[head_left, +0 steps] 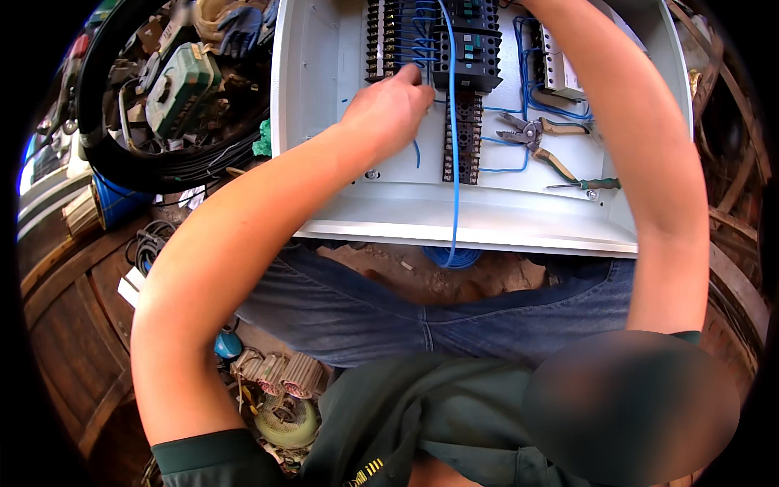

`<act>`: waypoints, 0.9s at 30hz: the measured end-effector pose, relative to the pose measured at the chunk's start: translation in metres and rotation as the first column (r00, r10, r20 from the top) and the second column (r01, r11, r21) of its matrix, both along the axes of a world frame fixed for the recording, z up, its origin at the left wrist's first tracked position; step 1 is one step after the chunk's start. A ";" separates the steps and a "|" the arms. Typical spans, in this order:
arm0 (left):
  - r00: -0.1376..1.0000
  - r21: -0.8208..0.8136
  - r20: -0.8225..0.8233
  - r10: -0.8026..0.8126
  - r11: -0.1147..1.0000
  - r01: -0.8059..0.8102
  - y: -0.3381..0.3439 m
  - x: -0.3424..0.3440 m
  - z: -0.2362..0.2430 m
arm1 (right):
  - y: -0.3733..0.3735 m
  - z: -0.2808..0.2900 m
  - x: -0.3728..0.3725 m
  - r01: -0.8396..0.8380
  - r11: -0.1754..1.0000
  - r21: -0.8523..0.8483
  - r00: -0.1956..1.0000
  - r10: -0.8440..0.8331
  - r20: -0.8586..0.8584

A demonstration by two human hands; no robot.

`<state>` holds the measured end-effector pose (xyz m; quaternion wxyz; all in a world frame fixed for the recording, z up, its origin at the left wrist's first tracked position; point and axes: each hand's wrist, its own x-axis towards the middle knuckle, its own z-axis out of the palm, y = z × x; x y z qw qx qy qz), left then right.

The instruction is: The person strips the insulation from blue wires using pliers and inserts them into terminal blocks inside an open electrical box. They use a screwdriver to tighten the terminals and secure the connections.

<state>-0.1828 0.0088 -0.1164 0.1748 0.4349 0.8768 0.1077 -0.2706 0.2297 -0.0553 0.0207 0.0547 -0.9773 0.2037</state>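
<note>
My left hand is closed, with its fingers bent together at the lower end of a black terminal strip. Thin blue wires run from that strip to the black contactors, right beside my fingertips. Whatever the fingers pinch is hidden. My right forearm reaches up over the right side of the metal enclosure, and its hand lies beyond the upper edge. A long blue wire hangs over the enclosure's near wall. Below the contactors sits a second terminal strip.
Wire strippers and a screwdriver lie inside the enclosure at right, below a white breaker row. A blue wire coil is under the near edge. Black cable coils, a green case and clutter fill the left.
</note>
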 end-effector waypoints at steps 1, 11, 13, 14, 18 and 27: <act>0.997 -0.053 0.063 -0.041 0.998 0.045 0.006 -0.003 0.007 | 0.014 0.008 0.013 -0.002 1.000 0.009 0.996 0.003 -0.089; 0.949 -0.191 0.260 -0.179 0.954 0.232 0.021 0.007 0.016 | 0.058 0.010 0.192 -0.209 0.964 0.166 0.788 0.066 0.612; 0.940 -0.141 0.273 -0.204 0.958 0.249 0.016 0.002 0.002 | 0.060 0.009 0.212 -0.262 0.936 0.235 0.635 -0.016 0.773; 0.951 -0.069 0.212 -0.225 0.967 0.244 0.010 -0.001 -0.010 | 0.067 0.001 0.220 -0.317 0.913 0.258 0.596 -0.020 0.803; 0.972 -0.242 0.149 -0.182 0.946 0.215 0.009 -0.002 0.001 | 0.087 -0.026 0.241 -0.650 0.615 0.446 0.537 -0.044 0.842; 0.961 -0.224 0.230 -0.152 0.953 0.204 0.019 -0.010 -0.015 | 0.096 -0.007 0.259 -0.662 0.547 0.512 0.579 -0.060 0.813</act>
